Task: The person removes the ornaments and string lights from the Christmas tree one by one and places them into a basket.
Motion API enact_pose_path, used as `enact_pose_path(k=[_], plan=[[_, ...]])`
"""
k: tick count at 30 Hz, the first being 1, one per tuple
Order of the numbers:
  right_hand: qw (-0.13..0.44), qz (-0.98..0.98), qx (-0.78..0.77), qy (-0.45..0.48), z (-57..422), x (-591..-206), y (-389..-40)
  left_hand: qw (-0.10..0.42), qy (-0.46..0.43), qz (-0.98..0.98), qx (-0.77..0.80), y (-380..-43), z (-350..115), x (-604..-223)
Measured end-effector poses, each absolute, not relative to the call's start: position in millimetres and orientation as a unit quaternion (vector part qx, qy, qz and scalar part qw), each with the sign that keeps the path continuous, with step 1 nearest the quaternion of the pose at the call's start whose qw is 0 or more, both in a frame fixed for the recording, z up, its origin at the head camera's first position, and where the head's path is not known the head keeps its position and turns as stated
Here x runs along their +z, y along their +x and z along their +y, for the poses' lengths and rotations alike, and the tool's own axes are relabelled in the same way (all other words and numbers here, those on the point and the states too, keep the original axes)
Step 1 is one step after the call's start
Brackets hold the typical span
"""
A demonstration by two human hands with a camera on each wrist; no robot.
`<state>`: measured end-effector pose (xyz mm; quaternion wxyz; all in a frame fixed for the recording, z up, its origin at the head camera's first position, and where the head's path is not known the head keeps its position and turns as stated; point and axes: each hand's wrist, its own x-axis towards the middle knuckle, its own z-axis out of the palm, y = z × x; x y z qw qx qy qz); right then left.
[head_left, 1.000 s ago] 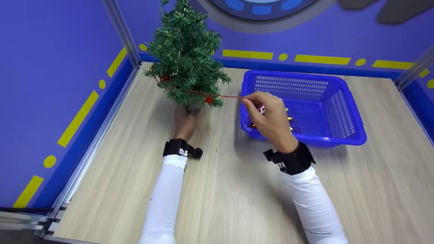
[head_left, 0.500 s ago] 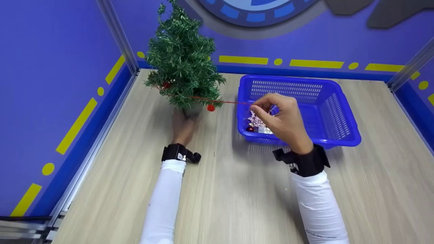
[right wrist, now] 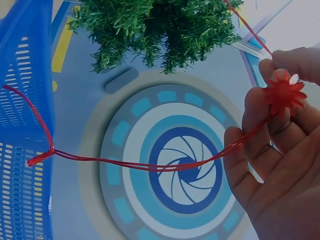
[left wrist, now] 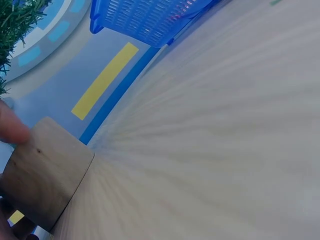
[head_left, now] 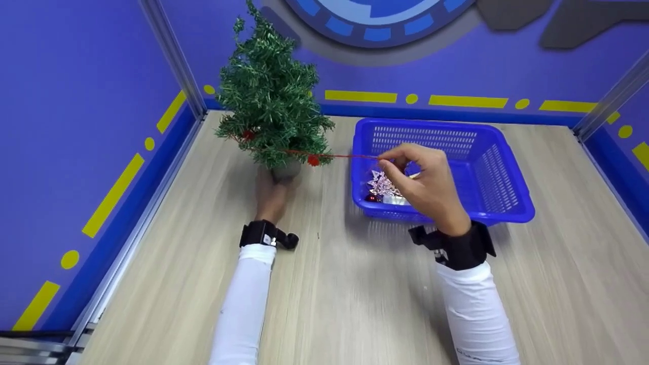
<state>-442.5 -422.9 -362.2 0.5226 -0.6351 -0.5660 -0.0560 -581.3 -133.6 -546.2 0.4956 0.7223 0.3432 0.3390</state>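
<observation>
A small green artificial Christmas tree (head_left: 271, 91) stands at the back left on a round wooden base (left wrist: 50, 170). My left hand (head_left: 271, 196) grips this base low down, its fingers partly hidden behind it. A red cord (head_left: 345, 156) with red flower-shaped beads runs round the lower branches, and one bead (head_left: 313, 160) hangs at their right edge. My right hand (head_left: 426, 180) pinches the cord between thumb and forefinger above the basket, pulling it taut. Another red flower bead (right wrist: 285, 95) lies by the right fingers, and the cord's knotted tail (right wrist: 175, 167) dangles below.
A blue plastic basket (head_left: 507, 152) sits to the right of the tree. Inside its left part lie pink glittery stars (head_left: 384, 183), a dark red ball (head_left: 371, 198) and other small ornaments. Blue panels (head_left: 456, 76) close off the table's back and sides.
My right hand has moved to the right, with the taut cord still pinched, uncovering ornaments in the basket. My left hand stays at the tree's base. The head view has tilted up slightly.
</observation>
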Motion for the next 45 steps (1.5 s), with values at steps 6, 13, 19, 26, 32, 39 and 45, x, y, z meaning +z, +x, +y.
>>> enact_pose_path(k=[6,13,19,26,32,39,45], plan=[[0.53,-0.573,-0.072,-0.621,-425.0,-357.9,-447.7,0.483,0.722,0.351,0.349,-578.3,-131.5,-549.4],[0.567,-0.565,-0.086,-0.593,-428.1,-353.1,-447.2,0.477,0.721,0.359,0.35,-578.7,-130.2,-549.7],[0.591,-0.561,-0.088,-0.573,-435.0,-350.2,-444.0,0.441,0.74,0.369,0.349,-577.5,-129.0,-550.3],[0.55,-0.621,-0.015,-0.558,-438.9,-349.1,-446.1,0.451,0.732,0.376,0.344,-577.9,-129.3,-550.2],[0.507,-0.664,0.035,-0.548,-439.3,-349.5,-449.8,0.486,0.708,0.349,0.375,-576.6,-130.0,-551.1],[0.473,-0.701,0.117,-0.521,-445.8,-347.3,-450.8,0.518,0.69,0.34,0.374,-576.8,-131.8,-550.5],[0.441,-0.725,0.178,-0.499,-446.1,-345.8,-452.8,0.479,0.721,0.338,0.369,-579.0,-133.4,-546.4]])
